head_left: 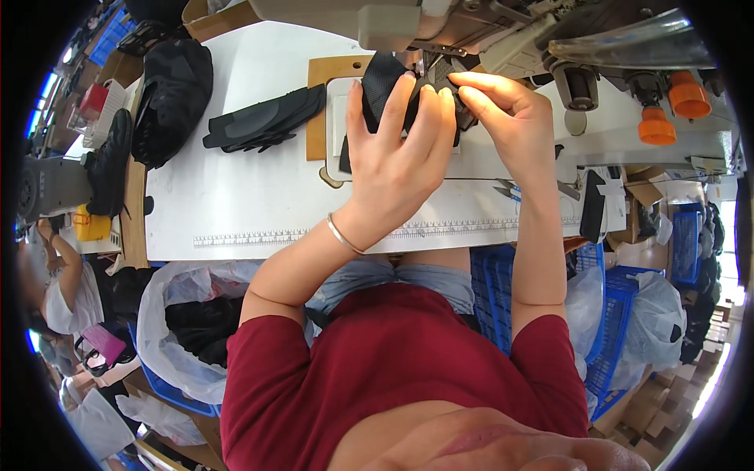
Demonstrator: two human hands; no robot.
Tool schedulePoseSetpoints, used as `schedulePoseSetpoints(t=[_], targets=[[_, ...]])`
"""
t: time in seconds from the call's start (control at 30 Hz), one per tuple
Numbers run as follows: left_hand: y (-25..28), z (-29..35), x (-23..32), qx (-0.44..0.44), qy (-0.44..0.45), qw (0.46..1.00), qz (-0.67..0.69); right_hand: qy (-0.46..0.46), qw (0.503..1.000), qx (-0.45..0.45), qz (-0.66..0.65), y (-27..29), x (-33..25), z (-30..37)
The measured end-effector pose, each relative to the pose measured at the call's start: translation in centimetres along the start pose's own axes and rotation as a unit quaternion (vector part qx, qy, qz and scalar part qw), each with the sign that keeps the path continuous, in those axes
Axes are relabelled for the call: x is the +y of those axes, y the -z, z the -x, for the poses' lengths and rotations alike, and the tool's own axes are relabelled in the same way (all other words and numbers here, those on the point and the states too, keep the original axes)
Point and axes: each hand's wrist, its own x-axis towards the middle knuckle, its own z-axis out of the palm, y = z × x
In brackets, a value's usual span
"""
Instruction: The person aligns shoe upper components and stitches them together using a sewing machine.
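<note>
A dark mesh fabric piece [378,82] lies on the bed of a sewing machine [389,25], partly under the needle area. My left hand [397,149] rests on it with the fingers spread and stretched out, pressing it from above. At the fabric's right edge, close to the needle, my right hand [514,118] pinches with thumb and index finger. The fingers hide much of the fabric, and the exact spot under the needle is hard to make out. Left of the machine bed lies a stack of black cut pieces [267,122].
A printed ruler strip [314,234] runs along the table's near edge. Small snips [509,190] lie right of my right forearm. Black shoe uppers [173,102] sit at the far left. Orange knobs [657,125] hang at the right. A bag-lined bin [169,314] stands below left.
</note>
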Motion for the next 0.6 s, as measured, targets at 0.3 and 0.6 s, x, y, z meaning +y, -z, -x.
schedulePoseSetpoints(t=[0.3,0.6], targets=[[-0.5,0.2,-0.7,0.038,-0.026,0.998,-0.040,0.015,1.000,0.018,0.008,-0.6,-0.2,0.4],[0.0,0.0,-0.7,0.023,-0.015,0.999,-0.021,-0.002,0.999,0.017,0.034,-0.6,-0.6,0.5]])
